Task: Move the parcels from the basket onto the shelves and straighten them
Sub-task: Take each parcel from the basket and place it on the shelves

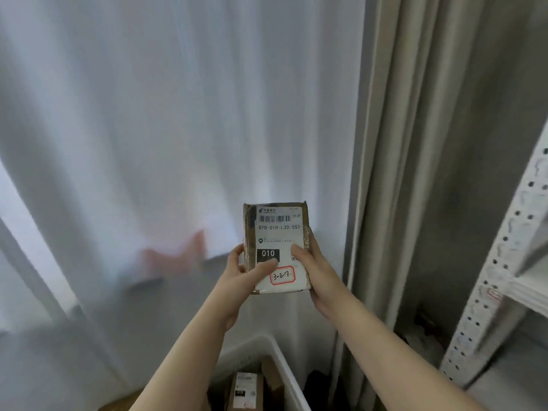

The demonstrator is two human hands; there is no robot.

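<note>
Parcel (278,247) gripped between left hand (247,272), right hand (315,269).

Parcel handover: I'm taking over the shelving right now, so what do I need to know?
The left grip and right grip both hold one labelled parcel upright, above the basket.
More parcels lie in the basket.
The shelves stand to the right.
Done: this parcel is out of the basket.
Left: shelve it, straighten it, then the rest.

One raised parcel (278,247), apparently two more parcels (246,391) in one basket (285,367); one metal shelf rack (498,262).
</note>
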